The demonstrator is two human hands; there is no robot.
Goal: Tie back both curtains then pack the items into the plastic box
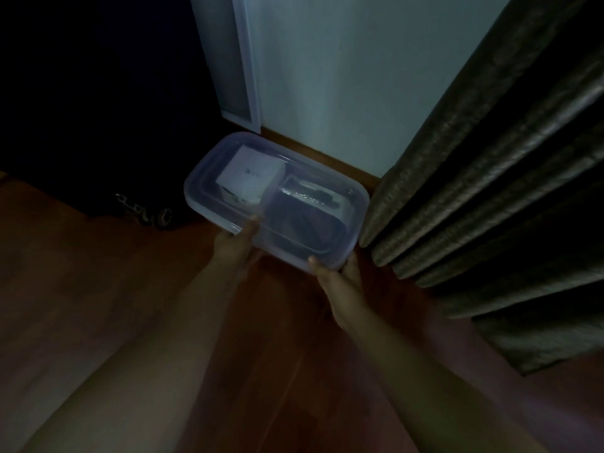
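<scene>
Both hands grip the near long edge of the lidded plastic box [277, 197]: the left hand [237, 245] has its thumb pressed on the lid rim with fingers hidden beneath, and the right hand [340, 279] clamps the near right corner the same way. Inside, through the cloudy lid, a small white carton [250, 174] lies at the far left and a dark item [304, 220] fills the right part. The box hangs over the wooden floor [98, 273], its far edge near the pale wall [343, 76], its right end just beside the pleated curtain [490, 191], with open floor to the left and toward the viewer.
</scene>
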